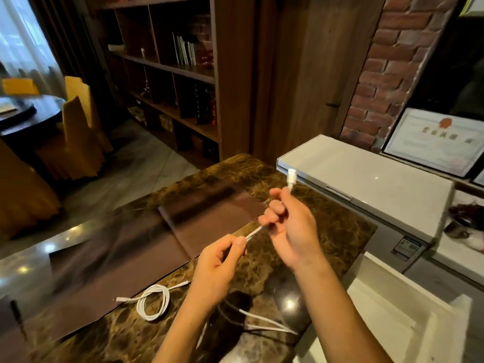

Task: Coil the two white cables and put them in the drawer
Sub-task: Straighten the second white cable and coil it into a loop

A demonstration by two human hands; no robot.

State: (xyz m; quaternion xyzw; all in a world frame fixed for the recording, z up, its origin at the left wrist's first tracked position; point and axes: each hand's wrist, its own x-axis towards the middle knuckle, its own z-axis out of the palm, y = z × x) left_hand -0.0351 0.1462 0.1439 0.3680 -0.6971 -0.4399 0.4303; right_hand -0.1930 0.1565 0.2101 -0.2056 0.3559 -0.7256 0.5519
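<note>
One white cable (154,301) lies coiled on the marble counter (327,229), at the near edge of a brown mat (131,244), with both plug ends sticking out. A second white cable (253,233) is stretched between my hands above the counter. My right hand (288,221) grips it near its plug, which pokes up from my fist. My left hand (220,268) pinches it a short way lower. The rest of this cable hangs down and trails over the counter's near edge (264,324). No drawer is in view.
A white chest freezer (366,184) stands right of the counter. Framed certificates (434,141) lean against the brick wall behind it. A wooden bookshelf (178,82) is ahead. Yellow-covered chairs (78,132) around a dark table stand at the left.
</note>
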